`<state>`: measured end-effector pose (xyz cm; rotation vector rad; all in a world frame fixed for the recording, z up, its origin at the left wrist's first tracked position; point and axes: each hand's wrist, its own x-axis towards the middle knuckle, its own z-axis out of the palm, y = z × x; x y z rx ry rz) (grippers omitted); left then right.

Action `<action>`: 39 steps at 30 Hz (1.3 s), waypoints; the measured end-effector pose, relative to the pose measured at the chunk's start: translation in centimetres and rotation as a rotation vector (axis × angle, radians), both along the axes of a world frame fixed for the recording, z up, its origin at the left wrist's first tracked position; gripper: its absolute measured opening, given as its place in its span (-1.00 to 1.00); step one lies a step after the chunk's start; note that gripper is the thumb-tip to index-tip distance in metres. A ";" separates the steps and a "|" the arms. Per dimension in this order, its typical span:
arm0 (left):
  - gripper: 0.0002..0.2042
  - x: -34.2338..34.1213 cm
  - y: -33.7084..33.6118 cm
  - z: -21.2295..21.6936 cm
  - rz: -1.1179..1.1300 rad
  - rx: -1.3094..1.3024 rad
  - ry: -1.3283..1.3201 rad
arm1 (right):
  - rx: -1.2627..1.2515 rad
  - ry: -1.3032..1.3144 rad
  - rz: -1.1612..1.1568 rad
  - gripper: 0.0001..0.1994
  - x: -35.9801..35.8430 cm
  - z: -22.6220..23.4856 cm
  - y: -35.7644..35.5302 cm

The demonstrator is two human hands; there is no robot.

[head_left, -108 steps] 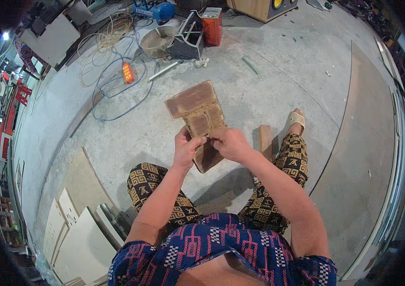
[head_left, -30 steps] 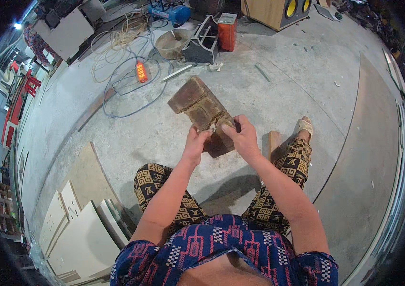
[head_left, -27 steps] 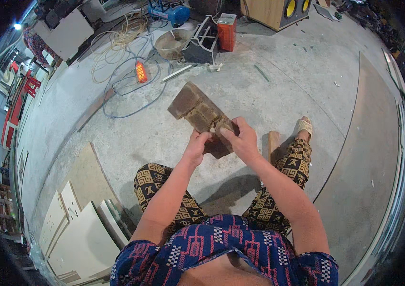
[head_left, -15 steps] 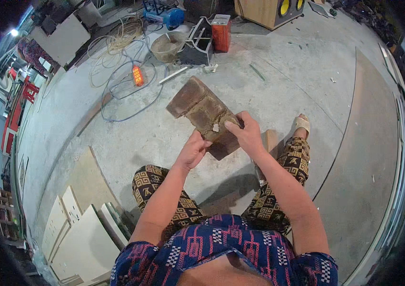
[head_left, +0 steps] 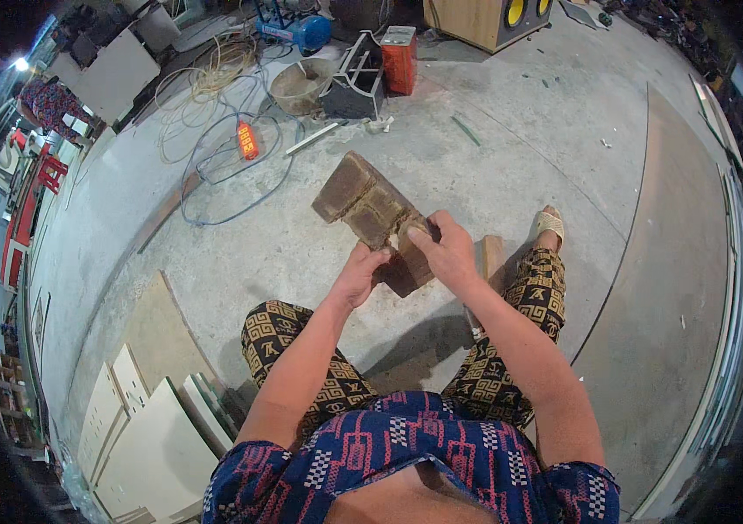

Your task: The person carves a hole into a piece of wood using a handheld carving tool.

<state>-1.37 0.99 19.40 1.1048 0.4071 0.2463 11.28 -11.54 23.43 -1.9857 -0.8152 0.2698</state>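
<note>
Above the floor in front of me I hold a worn brown block, long and squared, with rough, crusty grooves across its upper face. I cannot tell what it is made of. It tilts from upper left to lower right. My left hand grips its lower left edge, thumb pressed on it. At the right end, my right hand wraps round the edge with its thumb on the upper face. A small pale patch shows between the thumbs. Most of the gripping fingers are hidden behind the block.
A wooden piece stands beside my right leg. Ahead are a black tool tray, red can, round basin, orange power strip and looped cables. White panels lean at lower left. Another person bends at far left.
The block has tipped a little in my hands, so its grooved face looks shorter. Both hands keep hold of it. At far left the other person shows more fully.
</note>
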 end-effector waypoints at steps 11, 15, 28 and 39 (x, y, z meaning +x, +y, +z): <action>-0.62 0.1 1.5 -1.9 0.128 -0.140 0.106 | 0.089 0.107 -0.002 -0.63 -0.2 0.6 -0.1; -0.69 1.2 0.0 -2.3 0.306 0.288 0.241 | -0.032 -0.017 0.071 -0.63 -1.2 0.8 0.0; -0.54 1.1 1.5 0.3 0.170 0.191 0.115 | -0.046 0.086 -0.001 -0.60 0.0 -1.1 0.6; -0.54 1.3 1.5 -1.5 0.363 0.771 0.372 | -0.071 0.027 0.078 -0.61 -1.1 0.4 0.3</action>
